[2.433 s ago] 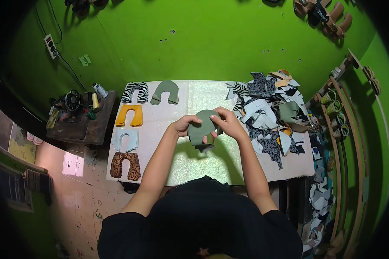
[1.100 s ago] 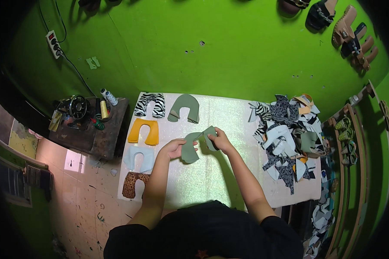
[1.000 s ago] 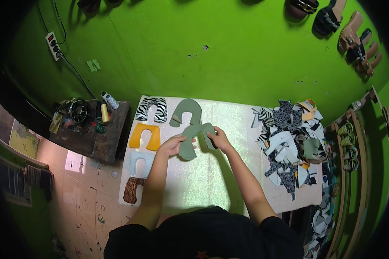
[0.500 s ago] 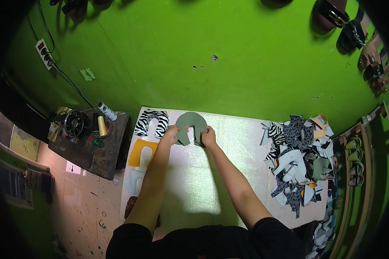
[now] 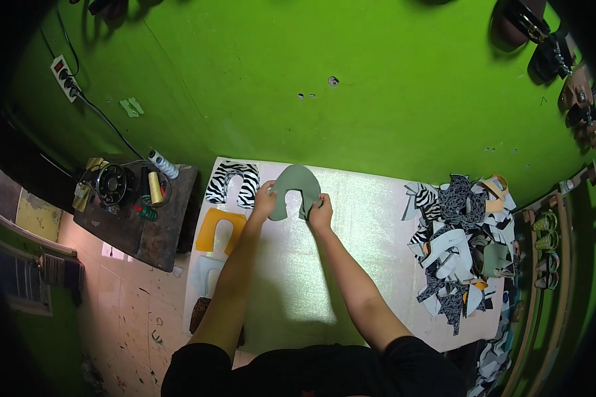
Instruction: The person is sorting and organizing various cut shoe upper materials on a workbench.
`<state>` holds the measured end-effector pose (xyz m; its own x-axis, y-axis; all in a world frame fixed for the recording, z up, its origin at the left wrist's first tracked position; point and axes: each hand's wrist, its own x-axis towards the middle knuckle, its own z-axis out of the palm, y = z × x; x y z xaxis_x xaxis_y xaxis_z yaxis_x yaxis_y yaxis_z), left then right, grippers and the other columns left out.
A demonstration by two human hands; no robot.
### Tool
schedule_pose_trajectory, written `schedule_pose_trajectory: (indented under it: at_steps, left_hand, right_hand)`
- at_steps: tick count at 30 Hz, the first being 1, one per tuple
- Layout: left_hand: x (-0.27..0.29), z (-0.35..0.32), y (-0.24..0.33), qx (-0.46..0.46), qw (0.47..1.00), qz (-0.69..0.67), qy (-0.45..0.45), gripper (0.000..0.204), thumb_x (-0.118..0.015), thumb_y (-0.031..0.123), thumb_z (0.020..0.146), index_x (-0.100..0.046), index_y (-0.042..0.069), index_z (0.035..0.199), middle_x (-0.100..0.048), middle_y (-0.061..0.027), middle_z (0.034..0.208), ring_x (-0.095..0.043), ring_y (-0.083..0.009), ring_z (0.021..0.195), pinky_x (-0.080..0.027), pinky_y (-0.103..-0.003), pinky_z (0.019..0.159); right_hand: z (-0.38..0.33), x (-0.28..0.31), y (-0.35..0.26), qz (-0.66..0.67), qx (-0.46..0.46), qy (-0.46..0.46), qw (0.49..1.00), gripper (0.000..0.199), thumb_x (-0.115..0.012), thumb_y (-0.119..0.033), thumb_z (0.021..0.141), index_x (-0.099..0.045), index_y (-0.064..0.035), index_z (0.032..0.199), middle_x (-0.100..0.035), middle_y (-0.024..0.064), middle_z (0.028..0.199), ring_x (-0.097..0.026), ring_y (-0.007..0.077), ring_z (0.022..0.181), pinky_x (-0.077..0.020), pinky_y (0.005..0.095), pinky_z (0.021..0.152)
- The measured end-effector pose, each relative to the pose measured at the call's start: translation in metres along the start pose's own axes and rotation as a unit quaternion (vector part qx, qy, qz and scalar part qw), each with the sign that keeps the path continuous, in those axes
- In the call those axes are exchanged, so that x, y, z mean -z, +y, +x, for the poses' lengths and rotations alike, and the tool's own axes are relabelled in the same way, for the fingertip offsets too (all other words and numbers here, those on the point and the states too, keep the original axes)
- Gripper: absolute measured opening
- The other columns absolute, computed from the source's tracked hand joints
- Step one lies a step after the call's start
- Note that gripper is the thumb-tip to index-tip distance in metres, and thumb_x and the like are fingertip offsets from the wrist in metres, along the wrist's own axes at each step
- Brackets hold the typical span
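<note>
Green arch (image 5: pixel 297 175) near the bench's (image 5: pixel 391 251) far edge

The left hand (image 5: pixel 264 200) and right hand (image 5: pixel 320 214) touch its sides, half curled; I can't tell if they pinch. A zebra-striped arch (image 5: pixel 234 169) sits at the far left corner.

We had open room across the middle of the pale table (image 5: pixel 391 251), including a lane between our forearms (image 5: pixel 361 284) up to the green piece (image 5: pixel 298 177). A scrap heap (image 5: pixel 453 255) blocked the right, a column of cutouts (image 5: pixel 207 231) lined the left, and the green wall (image 5: pixel 377 119) barred the far edge.
</note>
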<state>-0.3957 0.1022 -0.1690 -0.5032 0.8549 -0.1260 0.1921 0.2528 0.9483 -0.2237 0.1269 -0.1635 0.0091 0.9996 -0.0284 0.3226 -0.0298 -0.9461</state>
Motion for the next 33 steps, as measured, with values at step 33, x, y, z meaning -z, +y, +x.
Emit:
schedule_pose_trajectory:
  at_steps: [33]
  left_hand:
    - [0.002, -0.061, 0.060, -0.098, 0.953, 0.276, 0.075, 0.051, -0.043, -0.009, 0.074, -0.036, 0.005, 0.122, -0.039, -0.0219, 0.111, -0.051, -0.0403, 0.094, -0.044, -0.042, 0.079]
  right_hand:
    - [-0.016, 0.021, -0.029, -0.226, 0.082, -0.091, 0.966, 0.019, -0.050, -0.004, 0.077, -0.052, 0.0048, 0.094, -0.054, 0.0259, 0.089, -0.055, 0.0391, 0.082, -0.0451, 0.0431, 0.074]
